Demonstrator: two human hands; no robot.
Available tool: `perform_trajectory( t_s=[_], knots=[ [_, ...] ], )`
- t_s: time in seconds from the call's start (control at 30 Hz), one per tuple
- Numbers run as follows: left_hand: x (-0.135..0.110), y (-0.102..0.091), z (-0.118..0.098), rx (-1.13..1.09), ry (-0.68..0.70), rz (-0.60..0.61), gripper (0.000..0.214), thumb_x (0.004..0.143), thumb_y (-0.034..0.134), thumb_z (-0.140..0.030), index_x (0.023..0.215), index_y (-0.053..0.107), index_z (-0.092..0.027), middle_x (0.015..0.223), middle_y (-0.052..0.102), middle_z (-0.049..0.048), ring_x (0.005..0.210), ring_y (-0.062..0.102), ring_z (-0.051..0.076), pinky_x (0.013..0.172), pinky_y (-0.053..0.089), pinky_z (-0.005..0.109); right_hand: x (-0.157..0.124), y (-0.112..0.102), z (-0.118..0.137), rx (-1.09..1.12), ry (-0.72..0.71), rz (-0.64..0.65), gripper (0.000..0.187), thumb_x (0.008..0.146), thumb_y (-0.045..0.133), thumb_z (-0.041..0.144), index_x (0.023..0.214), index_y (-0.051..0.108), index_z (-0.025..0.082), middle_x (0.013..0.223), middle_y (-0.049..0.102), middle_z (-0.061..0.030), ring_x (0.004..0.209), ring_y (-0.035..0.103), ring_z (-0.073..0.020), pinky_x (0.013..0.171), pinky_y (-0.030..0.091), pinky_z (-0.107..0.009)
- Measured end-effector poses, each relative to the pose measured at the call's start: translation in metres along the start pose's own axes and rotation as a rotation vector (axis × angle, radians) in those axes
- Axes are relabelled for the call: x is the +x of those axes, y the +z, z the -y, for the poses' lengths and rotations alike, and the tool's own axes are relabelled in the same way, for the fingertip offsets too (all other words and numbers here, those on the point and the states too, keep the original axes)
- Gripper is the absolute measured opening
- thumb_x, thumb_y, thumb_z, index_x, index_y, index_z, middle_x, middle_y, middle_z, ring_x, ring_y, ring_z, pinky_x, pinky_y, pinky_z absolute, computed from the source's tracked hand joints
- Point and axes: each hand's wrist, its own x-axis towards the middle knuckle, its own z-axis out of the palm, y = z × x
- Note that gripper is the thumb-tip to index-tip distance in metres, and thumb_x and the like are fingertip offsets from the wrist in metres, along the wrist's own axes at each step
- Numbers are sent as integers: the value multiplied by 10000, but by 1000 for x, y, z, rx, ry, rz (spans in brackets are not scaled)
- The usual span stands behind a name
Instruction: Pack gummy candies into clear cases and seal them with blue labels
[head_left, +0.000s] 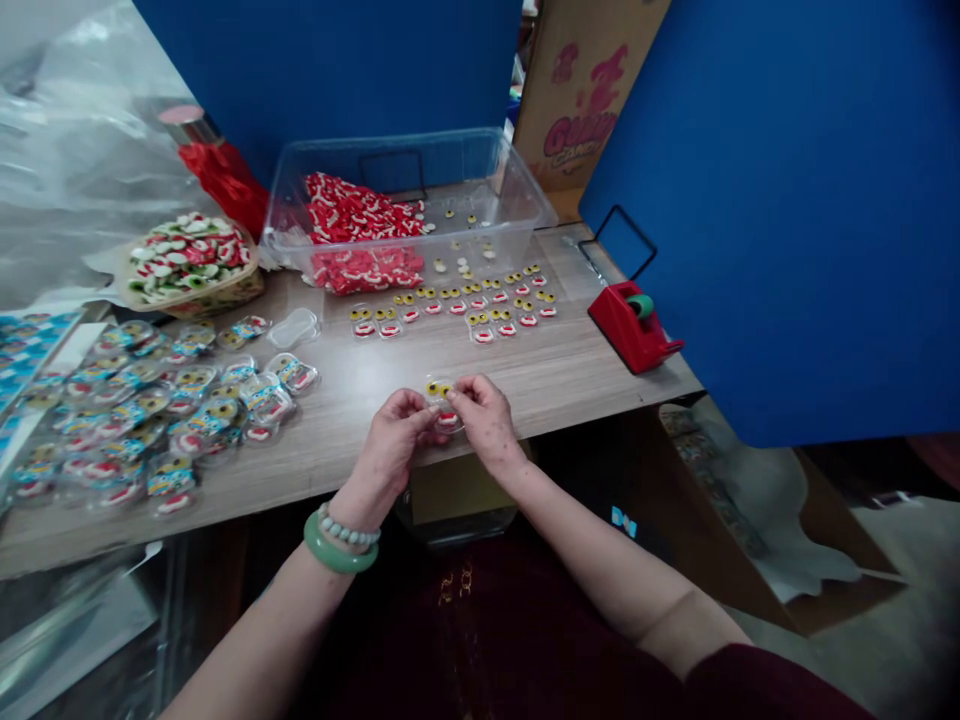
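My left hand point(390, 445) and my right hand point(484, 420) meet at the wooden table's front edge, pinching a small clear plastic pack point(442, 405) from either side. The pack holds yellow candy eyes above a red-and-white candy mouth. My fingers hide part of it. Farther up the table, rows of similar packs point(450, 308) lie side by side. A heap of filled, printed packs point(157, 415) spreads to my left. A jade bangle and a beaded bracelet point(341, 540) circle my left wrist.
A clear plastic tub point(405, 150) at the back holds red gummy mouths and loose candy eyes. A tray of round gummies point(187, 260) sits back left, and a red tape dispenser point(634, 325) stands right. Blue panels and a printed cardboard box point(574, 90) rise behind the table point(360, 450).
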Motion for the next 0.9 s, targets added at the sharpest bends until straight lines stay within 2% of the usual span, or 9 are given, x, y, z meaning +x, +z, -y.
perform_trajectory(
  t_s=[0.13,0.3,0.5,0.6,0.7,0.8,0.9],
  knots=[
    [-27,-1,5,-54,-43,29,382,583,856,-241,872,615,-172,716,695,2,601,655,160,542,547,271,-30,-4,7,241,75,52,190,745,667,365,795,559,217,705,533,53,633,488,-119,611,414,-251],
    [-53,3,13,-25,-79,46,299,646,830,-263,877,688,-138,803,722,48,690,673,163,597,539,264,-58,-17,15,465,279,135,241,710,684,392,838,595,208,734,598,33,598,518,-109,599,443,-257],
    [-65,11,31,-59,-141,80,316,648,859,-256,895,699,-143,805,729,36,667,673,136,614,536,241,-78,-32,11,549,332,30,234,662,709,370,782,596,205,707,613,23,612,539,-119,591,444,-260],
    [-70,16,38,-5,-212,76,361,598,881,-248,892,716,-119,815,743,55,673,690,157,601,554,249,-89,-39,9,575,317,-31,198,661,707,333,757,589,207,707,607,32,637,539,-118,612,447,-253],
    [-73,25,44,102,-257,59,384,552,888,-251,864,719,-104,783,747,63,637,697,188,548,569,275,-97,-51,4,614,341,-38,124,644,689,255,720,608,201,664,594,43,610,525,-105,615,440,-239],
    [-73,33,51,209,-255,33,374,510,887,-237,814,710,-108,711,736,44,577,679,180,484,549,252,-98,-73,-8,602,389,61,90,631,690,203,696,629,193,624,588,52,566,511,-87,588,413,-216],
    [-70,37,59,280,-251,44,338,523,879,-258,773,698,-121,661,722,26,532,654,162,439,513,222,-89,-110,-24,478,425,257,96,731,685,280,780,669,199,679,653,23,601,571,-106,583,409,-215]
  ],
)
